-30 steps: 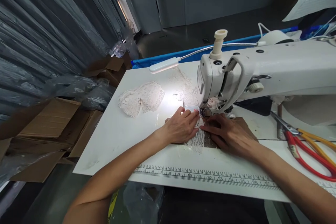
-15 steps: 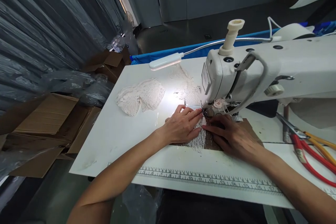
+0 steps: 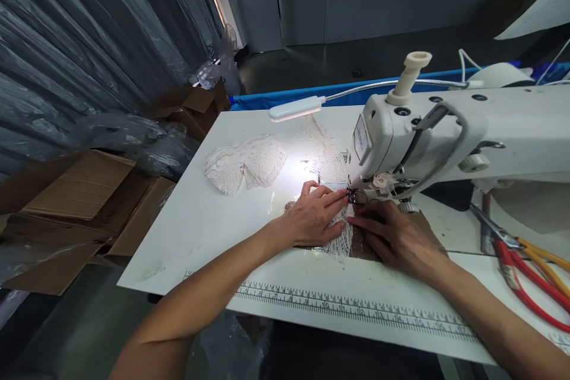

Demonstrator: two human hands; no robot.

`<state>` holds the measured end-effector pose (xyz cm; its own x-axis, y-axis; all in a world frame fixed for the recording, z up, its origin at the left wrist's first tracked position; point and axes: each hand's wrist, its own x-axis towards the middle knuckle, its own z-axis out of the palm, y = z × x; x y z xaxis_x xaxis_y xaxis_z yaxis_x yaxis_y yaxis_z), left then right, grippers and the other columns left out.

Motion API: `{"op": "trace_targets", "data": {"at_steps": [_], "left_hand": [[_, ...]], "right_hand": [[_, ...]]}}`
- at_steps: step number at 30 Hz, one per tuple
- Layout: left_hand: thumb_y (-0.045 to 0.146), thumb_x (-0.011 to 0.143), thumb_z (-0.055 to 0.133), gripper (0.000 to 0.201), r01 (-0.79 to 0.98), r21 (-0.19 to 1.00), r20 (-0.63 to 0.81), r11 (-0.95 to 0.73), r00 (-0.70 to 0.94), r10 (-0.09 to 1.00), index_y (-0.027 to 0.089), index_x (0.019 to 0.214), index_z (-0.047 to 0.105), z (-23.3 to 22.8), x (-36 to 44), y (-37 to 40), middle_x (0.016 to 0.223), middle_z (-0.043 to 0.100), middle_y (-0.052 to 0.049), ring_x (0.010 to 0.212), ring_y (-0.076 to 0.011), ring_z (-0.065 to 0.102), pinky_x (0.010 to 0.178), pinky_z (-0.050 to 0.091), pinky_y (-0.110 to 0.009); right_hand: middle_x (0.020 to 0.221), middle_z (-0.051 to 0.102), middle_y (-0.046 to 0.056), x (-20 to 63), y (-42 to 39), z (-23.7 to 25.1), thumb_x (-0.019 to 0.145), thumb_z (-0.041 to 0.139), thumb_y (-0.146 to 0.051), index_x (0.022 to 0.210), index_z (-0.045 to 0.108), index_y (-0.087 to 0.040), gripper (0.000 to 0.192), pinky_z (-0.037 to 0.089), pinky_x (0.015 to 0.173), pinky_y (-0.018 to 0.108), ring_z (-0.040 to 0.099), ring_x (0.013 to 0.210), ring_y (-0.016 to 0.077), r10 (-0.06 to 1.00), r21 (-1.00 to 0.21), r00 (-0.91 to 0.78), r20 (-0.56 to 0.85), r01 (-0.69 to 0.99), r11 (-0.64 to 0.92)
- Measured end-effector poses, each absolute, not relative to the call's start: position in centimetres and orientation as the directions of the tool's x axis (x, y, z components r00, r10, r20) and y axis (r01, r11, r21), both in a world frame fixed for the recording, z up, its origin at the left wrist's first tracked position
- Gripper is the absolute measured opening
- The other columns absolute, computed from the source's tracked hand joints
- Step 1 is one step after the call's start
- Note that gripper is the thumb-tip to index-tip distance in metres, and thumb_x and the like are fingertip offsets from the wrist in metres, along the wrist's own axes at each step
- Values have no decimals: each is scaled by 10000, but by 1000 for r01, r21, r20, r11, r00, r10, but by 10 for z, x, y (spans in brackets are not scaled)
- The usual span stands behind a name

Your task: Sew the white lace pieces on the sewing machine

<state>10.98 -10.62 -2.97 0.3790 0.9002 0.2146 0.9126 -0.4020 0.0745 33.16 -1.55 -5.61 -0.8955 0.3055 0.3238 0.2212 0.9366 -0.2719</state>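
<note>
- Plainly, the left hand (image 3: 314, 217) lay flat, fingers spread and pressing down on the lace piece (image 3: 337, 241); it gripped nothing, and its fingertips (image 3: 341, 195) sat just beside the presser foot (image 3: 353, 196).
- The right hand (image 3: 392, 237) was likewise flat and open on the brown backing (image 3: 425, 228), fingers pointing toward the foot, pinning the lace from the other side rather than clasping it.
- The lace piece lay between the two hands, under the head of the sewing machine (image 3: 445, 130), a little back from the table's near edge with its printed ruler (image 3: 356, 309).
- The chief risk, as I judged it: fingertips that close to the needle could be caught if the cloth fed forward faster than the hands drew back.
- Open-weave lace could snag on the foot or bunch up if the two palms pressed unevenly, pulling the seam off line.
- The lace could also slide on the smooth backing, so the layers might shift apart under the foot.
- Further out, a loose lace heap (image 3: 247, 163) lay toward the table's far left corner under the gooseneck lamp (image 3: 296, 108); well apart, it posed little trouble.
- The red-handled scissors (image 3: 525, 276) lay at the table's right edge, near the right forearm; a backward sweep of that arm could knock them.
</note>
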Motion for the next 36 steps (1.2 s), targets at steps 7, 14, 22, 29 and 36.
{"op": "trace_targets", "data": {"at_steps": [7,14,22,29,36], "left_hand": [[369,952,397,417,926,44,255,-376,354,900,117,1254,538,-32,115,-109,1387,493,-153,1148,-289,492,1019,296,-525],[314,942,428,316,912,41,324,-408,374,869,149,1149,601,-35,117,-108,1271,597,-103,1011,-230,566,1005,313,-500],[319,943,437,317,922,70,290,-380,346,892,166,1171,595,-31,115,-108,1317,578,-98,1022,-234,568,1020,291,-523],[255,964,448,230,916,51,377,-399,352,857,183,1058,644,-37,118,-103,1167,668,-51,969,-181,605,1034,299,-481],[328,936,484,293,910,98,312,-404,357,880,179,1125,651,-31,117,-106,1232,641,-71,930,-205,603,979,373,-490]], "right_hand": [[1133,579,112,331,-16,-56,909,491,-238,1250,614,-272,365,522,826,481,592,976,254,315,-293,-892,325,221,930],[1148,568,121,331,-16,-56,913,486,-219,1279,594,-269,385,529,822,465,564,1035,265,297,-282,-893,337,205,937],[1132,567,135,329,-19,-54,927,463,-210,1304,566,-225,391,529,804,457,549,1030,266,314,-284,-888,337,222,933],[1074,593,156,324,-17,-54,928,425,-200,1268,580,-156,376,536,794,469,581,961,275,298,-237,-887,353,223,945],[1093,571,143,326,-17,-54,939,410,-230,1284,571,-214,381,542,784,414,577,970,264,296,-243,-894,336,221,945]]}}
